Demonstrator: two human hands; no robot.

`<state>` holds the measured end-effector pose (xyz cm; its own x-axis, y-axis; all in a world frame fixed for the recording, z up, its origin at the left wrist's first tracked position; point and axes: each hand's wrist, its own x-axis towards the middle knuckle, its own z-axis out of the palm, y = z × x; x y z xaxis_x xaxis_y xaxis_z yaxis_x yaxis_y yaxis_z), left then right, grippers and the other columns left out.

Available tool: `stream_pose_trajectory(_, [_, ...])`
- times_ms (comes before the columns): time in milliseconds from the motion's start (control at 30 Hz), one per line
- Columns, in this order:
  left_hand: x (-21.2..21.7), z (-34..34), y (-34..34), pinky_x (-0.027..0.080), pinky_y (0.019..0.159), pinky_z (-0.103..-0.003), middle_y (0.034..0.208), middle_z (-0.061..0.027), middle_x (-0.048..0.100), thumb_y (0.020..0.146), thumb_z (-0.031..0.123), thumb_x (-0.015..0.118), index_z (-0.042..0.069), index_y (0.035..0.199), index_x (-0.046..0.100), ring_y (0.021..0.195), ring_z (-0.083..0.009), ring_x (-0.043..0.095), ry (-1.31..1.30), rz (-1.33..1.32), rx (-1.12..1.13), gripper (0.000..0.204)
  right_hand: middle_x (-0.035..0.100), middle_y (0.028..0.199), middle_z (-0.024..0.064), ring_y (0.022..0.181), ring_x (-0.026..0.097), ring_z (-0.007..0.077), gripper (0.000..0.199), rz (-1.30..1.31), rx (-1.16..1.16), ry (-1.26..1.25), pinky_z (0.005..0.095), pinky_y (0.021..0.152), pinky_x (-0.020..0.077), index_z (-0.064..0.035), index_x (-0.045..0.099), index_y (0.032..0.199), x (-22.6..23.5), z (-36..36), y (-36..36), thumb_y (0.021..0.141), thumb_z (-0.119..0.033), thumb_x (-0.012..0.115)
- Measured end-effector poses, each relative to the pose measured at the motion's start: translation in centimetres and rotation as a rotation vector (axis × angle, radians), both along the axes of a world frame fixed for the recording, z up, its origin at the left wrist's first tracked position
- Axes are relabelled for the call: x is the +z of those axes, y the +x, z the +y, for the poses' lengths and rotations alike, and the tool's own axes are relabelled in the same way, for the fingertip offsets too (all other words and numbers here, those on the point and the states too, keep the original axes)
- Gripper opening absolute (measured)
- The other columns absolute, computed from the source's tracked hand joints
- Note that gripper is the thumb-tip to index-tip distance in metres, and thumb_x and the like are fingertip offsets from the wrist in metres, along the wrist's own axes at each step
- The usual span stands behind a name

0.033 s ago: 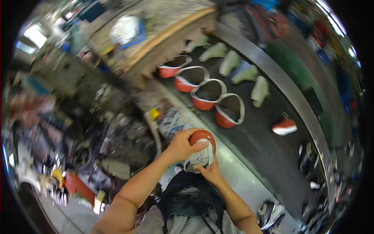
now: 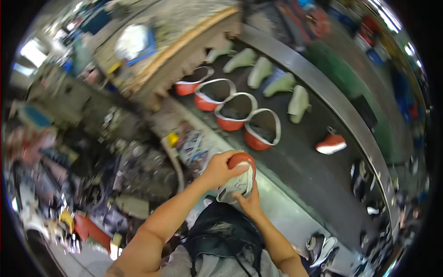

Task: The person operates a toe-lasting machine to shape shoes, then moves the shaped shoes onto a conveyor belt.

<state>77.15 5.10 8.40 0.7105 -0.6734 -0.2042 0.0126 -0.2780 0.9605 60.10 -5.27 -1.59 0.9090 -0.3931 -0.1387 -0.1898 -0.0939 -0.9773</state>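
Note:
Close in front of my body, both hands hold a shoe upper with a rounded red end and a whitish lower part [image 2: 236, 186]. My left hand [image 2: 219, 171] wraps round its red end from the left, thumb across the front. My right hand [image 2: 249, 201] grips the lower right side, thumb on the whitish part. The side turned away from me is hidden. Beyond it, on the dark belt [image 2: 295, 171], lie several red pieces with white loops [image 2: 260, 138] and pale green shoe lasts [image 2: 299, 104].
A metal ledge [image 2: 277, 198] runs along the belt's near side; a metal rail [image 2: 323, 76] borders the far side. A red shoe with a white sole [image 2: 331, 144] and dark shoes [image 2: 362, 179] lie rightward. A wooden-edged table [image 2: 184, 41] stands far left. Left is blurred clutter.
The belt and the things on it appear shifted slightly left in the view. Both hands keep their grip on the shoe upper, which looks slightly turned.

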Motion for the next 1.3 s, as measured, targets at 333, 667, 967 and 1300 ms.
stream_pose_trajectory(333, [-16.5, -38.5, -1.2, 0.052, 0.086, -0.032, 0.110, -0.0207, 0.068, 0.085, 0.015, 0.071, -0.005, 0.122, 0.058, 0.098, -0.0206, 0.067, -0.429, 0.150, -0.063, 0.045, 0.063, 0.113, 0.0200, 0.103, 0.063, 0.0311, 0.033, 0.168, -0.472, -0.222, 0.0377, 0.087, 0.0497, 0.0015, 0.058, 0.116, -10.5, -18.7, 3.7, 0.086, -0.011, 0.064])
stream_pose_trajectory(667, [-27.1, -50.9, 8.7, 0.036, 0.106, -0.042, 0.143, -0.0232, 0.041, 0.073, 0.015, 0.078, 0.000, 0.133, 0.043, 0.132, -0.0374, 0.039, 0.631, -0.544, -0.021, 0.071, 0.067, 0.090, 0.0140, 0.087, 0.059, 0.0283, 0.020, 0.434, 0.060, -0.653, 0.0433, 0.081, 0.0410, -0.0048, 0.069, 0.089, -12.1, -17.3, 7.5, 0.081, -0.023, 0.064])
stream_pose_trajectory(967, [-26.6, -33.8, 12.4, 0.048, 0.088, -0.031, 0.114, -0.0059, 0.065, 0.075, 0.002, 0.070, -0.001, 0.130, 0.056, 0.098, -0.0167, 0.062, -0.075, 0.616, -0.011, 0.057, 0.064, 0.081, 0.0132, 0.079, 0.063, 0.0262, 0.008, -0.002, -0.254, -0.086, 0.0390, 0.069, 0.0480, -0.0022, 0.065, 0.092, -1.9, -21.3, 4.4, 0.085, -0.007, 0.065])
stream_pose_trajectory(1300, [-8.1, -6.7, 12.8, 0.051, 0.091, -0.035, 0.121, -0.0068, 0.065, 0.089, 0.012, 0.066, 0.001, 0.130, 0.058, 0.109, -0.0147, 0.060, 0.082, 0.332, -0.450, 0.043, 0.066, 0.093, 0.0078, 0.083, 0.064, 0.0197, 0.021, 0.011, -0.521, 0.885, 0.0346, 0.073, 0.0526, -0.0004, 0.062, 0.097, -1.5, -21.9, 6.6, 0.096, -0.018, 0.051])
